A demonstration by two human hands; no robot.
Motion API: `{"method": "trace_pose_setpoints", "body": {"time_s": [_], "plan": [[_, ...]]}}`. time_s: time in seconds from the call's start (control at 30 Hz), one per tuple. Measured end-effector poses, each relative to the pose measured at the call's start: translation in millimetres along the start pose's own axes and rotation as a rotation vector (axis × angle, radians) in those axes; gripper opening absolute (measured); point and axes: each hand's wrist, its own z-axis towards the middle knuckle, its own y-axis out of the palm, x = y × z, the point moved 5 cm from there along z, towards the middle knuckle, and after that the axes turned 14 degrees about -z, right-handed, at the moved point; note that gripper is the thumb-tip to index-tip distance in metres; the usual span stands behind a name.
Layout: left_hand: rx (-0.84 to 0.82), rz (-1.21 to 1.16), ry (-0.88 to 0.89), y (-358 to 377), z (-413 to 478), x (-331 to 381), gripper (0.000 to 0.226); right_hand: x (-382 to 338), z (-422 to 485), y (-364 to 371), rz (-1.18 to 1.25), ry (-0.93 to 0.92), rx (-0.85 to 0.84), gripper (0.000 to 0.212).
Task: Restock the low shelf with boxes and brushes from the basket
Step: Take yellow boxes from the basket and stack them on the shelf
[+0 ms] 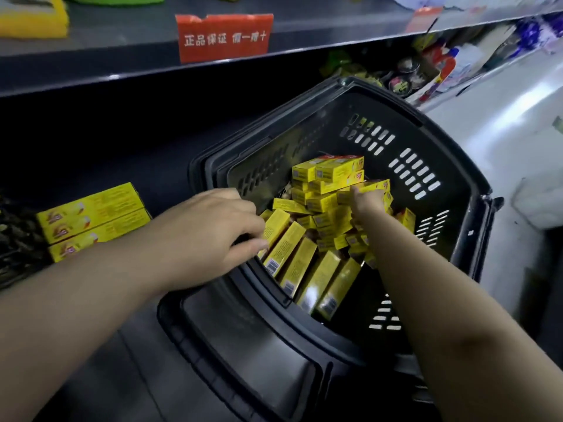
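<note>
Boxes (pixel 307 260) in the basket (pixel 432 153) look light and stiff; we judge long sides best, left hand (pixel 210 236) curled on one, right hand (pixel 367 202) unclear.

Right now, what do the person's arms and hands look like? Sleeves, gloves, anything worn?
Both forearms are bare as far as the frame shows: no sleeves in view. The left hand and right hand have no gloves. No watch, bracelet or ring shows on the visible wrists and fingers. No markings or bandages visible either.
</note>
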Motion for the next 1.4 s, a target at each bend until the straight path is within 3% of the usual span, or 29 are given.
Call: {"method": "trace_pose_setpoints", "body": {"time_s": [0.1, 0.2, 0.27, 0.33, 0.47, 0.57, 0.67, 0.73, 0.87, 0.97, 1.07, 1.2, 1.27, 1.4], "plan": [[-0.042, -0.001, 0.017, -1.1, 5.8, -0.4, 0.036, 1.3, 14.1, 4.8, 0.222, 0.078, -0.022, 0.045], [-0.071, 0.013, 0.022, 1.5, 9.2, -1.4, 0.039, -2.7, 18.3, 12.2, 0.268, 0.096, -0.090, 0.011], [-0.079, 0.014, 0.021, 4.0, 9.6, -1.8, 0.042, -3.6, 13.7, 10.3, 0.209, 0.172, -0.097, 0.013], [-0.099, 0.014, 0.016, 5.6, 10.4, -1.2, 0.043, -8.5, -7.4, 8.2, 0.315, 0.227, -0.155, 0.009], [-0.113, 0.099, -0.028, 10.8, 14.6, 3.5, 0.038, -31.5, -80.6, 7.3, 0.461, 0.082, -0.334, 0.013], [-0.031, 0.101, -0.104, 11.6, 15.7, 8.0, 0.026, -43.3, -143.6, 2.4, 0.565, -0.038, -0.607, 0.010], [0.162, -0.190, -0.291, 5.2, 15.5, 3.0, 0.048, -51.0, -188.4, -5.3, 0.590, -0.198, -0.822, 0.015], [0.273, -0.489, -0.417, 1.8, 17.8, -2.6, 0.061, -55.6, -206.3, -6.3, 0.633, -0.270, -0.941, 0.032], [0.312, -1.389, -0.545, 5.1, 23.0, -3.3, 0.040, -61.9, -220.6, 1.0, 0.668, -0.335, -1.066, 0.031], [0.304, -1.648, -0.546, 8.8, 23.0, -1.7, 0.039, -60.7, -214.7, 11.3, 0.616, -0.384, -1.075, 0.026], [0.359, -1.646, -0.518, 8.1, 22.1, -5.9, 0.038, -59.5, -187.5, 17.7, 0.345, -0.451, -0.952, 0.028], [0.404, -1.489, -0.472, 4.0, 19.3, -10.6, 0.053, -56.7, -92.2, 8.8, 0.039, -0.342, -0.342, 0.029], [0.381, -1.439, -0.459, 4.2, 18.8, -11.3, 0.057, -55.4, -48.4, 6.1, -0.096, -0.246, -0.123, 0.043], [0.355, -1.326, -0.494, 4.5, 19.2, -11.8, 0.051, -54.4, 2.2, 22.7, -0.081, -0.060, -0.005, 0.074]]}}
